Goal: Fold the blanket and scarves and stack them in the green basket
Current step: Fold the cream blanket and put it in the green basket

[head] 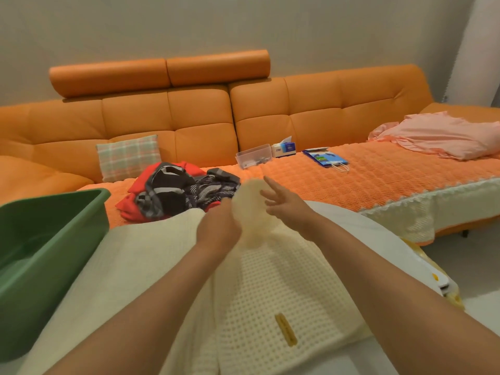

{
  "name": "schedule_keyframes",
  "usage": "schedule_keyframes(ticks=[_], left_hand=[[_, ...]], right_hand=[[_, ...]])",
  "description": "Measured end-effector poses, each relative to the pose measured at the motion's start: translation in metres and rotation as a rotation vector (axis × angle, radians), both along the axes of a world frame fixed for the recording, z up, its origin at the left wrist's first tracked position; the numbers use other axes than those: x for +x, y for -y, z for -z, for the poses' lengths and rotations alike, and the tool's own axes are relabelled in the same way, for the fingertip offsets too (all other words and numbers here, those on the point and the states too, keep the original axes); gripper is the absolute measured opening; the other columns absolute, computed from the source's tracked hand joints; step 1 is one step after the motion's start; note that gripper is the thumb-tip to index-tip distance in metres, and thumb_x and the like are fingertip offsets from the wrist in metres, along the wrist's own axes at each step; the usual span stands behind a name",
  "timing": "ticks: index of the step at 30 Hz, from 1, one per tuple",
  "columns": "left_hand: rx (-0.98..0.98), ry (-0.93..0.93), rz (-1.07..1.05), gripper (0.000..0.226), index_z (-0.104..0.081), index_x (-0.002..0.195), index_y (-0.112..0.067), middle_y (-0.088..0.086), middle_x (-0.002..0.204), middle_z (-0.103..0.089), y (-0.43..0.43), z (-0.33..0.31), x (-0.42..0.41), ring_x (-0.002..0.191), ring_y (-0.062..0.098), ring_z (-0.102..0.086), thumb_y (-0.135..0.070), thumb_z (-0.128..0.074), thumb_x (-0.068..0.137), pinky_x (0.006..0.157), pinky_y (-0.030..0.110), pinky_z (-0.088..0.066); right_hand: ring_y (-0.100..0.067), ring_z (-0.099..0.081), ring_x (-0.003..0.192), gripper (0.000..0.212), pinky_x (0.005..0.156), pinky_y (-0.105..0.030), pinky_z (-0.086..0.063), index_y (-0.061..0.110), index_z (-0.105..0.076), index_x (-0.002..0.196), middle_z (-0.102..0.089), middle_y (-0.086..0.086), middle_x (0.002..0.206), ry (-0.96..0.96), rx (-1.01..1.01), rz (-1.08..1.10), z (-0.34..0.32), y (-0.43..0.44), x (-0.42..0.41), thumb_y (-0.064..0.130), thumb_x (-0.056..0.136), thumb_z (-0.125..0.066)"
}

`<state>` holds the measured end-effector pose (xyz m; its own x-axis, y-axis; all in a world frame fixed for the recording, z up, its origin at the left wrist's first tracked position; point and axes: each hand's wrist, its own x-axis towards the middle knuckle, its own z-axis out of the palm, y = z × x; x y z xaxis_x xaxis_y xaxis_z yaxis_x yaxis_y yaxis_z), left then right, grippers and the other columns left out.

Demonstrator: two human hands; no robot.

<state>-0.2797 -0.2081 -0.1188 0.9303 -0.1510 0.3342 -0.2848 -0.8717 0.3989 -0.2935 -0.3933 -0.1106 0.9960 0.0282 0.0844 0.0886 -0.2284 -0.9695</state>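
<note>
Blanket of cream waffle-knit cloth [273, 282] lies spread just right of the green plastic basket [40, 239], its edge close against the basket's wall. The left hand [218, 226] grips a raised, bunched portion, judged to be an edge gathered for a first fold. The right hand [284, 204] hovers beside that bunch with fingers spread, holding nothing, apparently placed to take the other side. The heap of red, black and grey scarves [176, 193] sits unfolded beyond the basket's far right corner.
</note>
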Motion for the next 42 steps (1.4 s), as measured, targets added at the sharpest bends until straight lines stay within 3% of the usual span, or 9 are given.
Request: schedule_keyframes(ticks=[3,6,10,17,25,28,32,37,42], left_hand=[[0.207,-0.11,-0.172,0.056,-0.033,0.139,-0.01,0.012,0.112,-0.062,-0.032,0.005,0.021,0.106,0.034,-0.057,-0.009,-0.051,0.085,0.079,0.04,-0.045],[0.224,-0.137,-0.106,0.077,-0.018,0.152,-0.024,0.01,0.115,-0.06,-0.042,0.014,0.037,0.114,0.032,-0.051,-0.013,-0.056,0.086,0.085,0.041,-0.047],[0.419,-0.16,0.041,0.057,-0.033,0.147,-0.04,0.005,0.131,-0.056,-0.037,0.019,0.057,0.129,0.031,-0.04,-0.027,-0.049,0.095,0.099,0.043,-0.039],[0.704,-0.289,0.103,0.049,-0.038,0.145,-0.023,0.004,0.151,-0.039,-0.031,0.033,0.078,0.139,0.029,-0.028,-0.041,-0.024,0.102,0.111,0.051,-0.02],[0.396,-0.003,0.214,0.022,-0.061,0.085,-0.025,-0.008,0.089,-0.056,-0.037,0.037,0.044,0.091,0.016,-0.049,-0.039,-0.047,0.096,0.091,0.034,-0.033],[0.37,-0.071,0.322,0.039,-0.046,0.06,-0.02,-0.003,0.062,-0.051,-0.041,0.033,0.022,0.066,0.016,-0.044,-0.033,-0.043,0.096,0.088,0.035,-0.036],[0.276,-0.125,0.375,0.03,-0.052,0.063,-0.02,0.002,0.071,-0.057,-0.054,0.024,-0.003,0.073,0.022,-0.051,-0.028,-0.043,0.091,0.071,0.039,-0.042],[0.291,-0.219,0.413,0.033,-0.064,0.069,-0.014,0.001,0.077,-0.058,-0.073,0.016,-0.034,0.077,0.017,-0.052,-0.034,-0.044,0.088,0.069,0.037,-0.042],[0.29,-0.239,0.499,0.029,-0.074,0.074,-0.027,-0.009,0.092,-0.066,-0.088,0.01,-0.064,0.088,0.009,-0.055,-0.038,-0.051,0.088,0.081,0.031,-0.043]], right_hand=[[-0.021,-0.049,0.129,0.075,0.092,-0.032,-0.046,0.035,-0.025,0.156,-0.047,-0.001,0.151,-0.026,0.006,0.052,0.003,-0.004,0.021,-0.003,0.096,-0.048],[-0.024,-0.049,0.13,0.062,0.096,-0.032,-0.045,0.031,-0.043,0.148,-0.047,-0.002,0.15,-0.025,-0.46,0.221,0.024,0.002,0.034,0.001,0.094,-0.041],[-0.026,-0.031,0.143,0.047,0.114,-0.047,-0.026,0.035,-0.039,0.149,-0.034,-0.002,0.158,-0.168,-1.035,0.157,0.049,0.013,0.046,0.024,0.104,-0.032],[-0.025,0.006,0.153,0.057,0.12,-0.059,-0.004,0.033,-0.005,0.159,0.008,-0.001,0.167,-0.314,-1.103,0.161,0.065,0.037,0.057,0.045,0.104,-0.013],[-0.034,0.003,0.153,0.053,0.12,-0.059,0.003,0.02,-0.02,0.158,-0.004,-0.015,0.166,-0.104,-1.524,0.281,0.06,0.017,0.046,0.029,0.105,-0.02],[-0.027,-0.01,0.152,0.049,0.123,-0.051,-0.007,0.026,-0.031,0.154,-0.017,-0.008,0.165,0.077,-1.373,0.183,0.055,-0.017,0.029,0.032,0.105,-0.028],[-0.028,-0.047,0.133,0.037,0.108,-0.046,-0.038,0.027,-0.057,0.132,-0.054,-0.005,0.14,0.07,-1.007,-0.089,0.048,-0.072,-0.008,0.033,0.101,-0.038],[-0.018,0.002,0.153,0.058,0.122,-0.047,0.001,0.038,-0.01,0.158,-0.001,0.001,0.167,0.022,-1.16,-0.227,0.06,-0.079,-0.051,0.05,0.103,-0.025],[-0.02,0.003,0.154,0.061,0.123,-0.043,-0.001,0.029,-0.012,0.159,0.0,-0.005,0.167,-0.02,-1.233,-0.134,0.052,-0.079,-0.079,0.051,0.104,-0.023]])
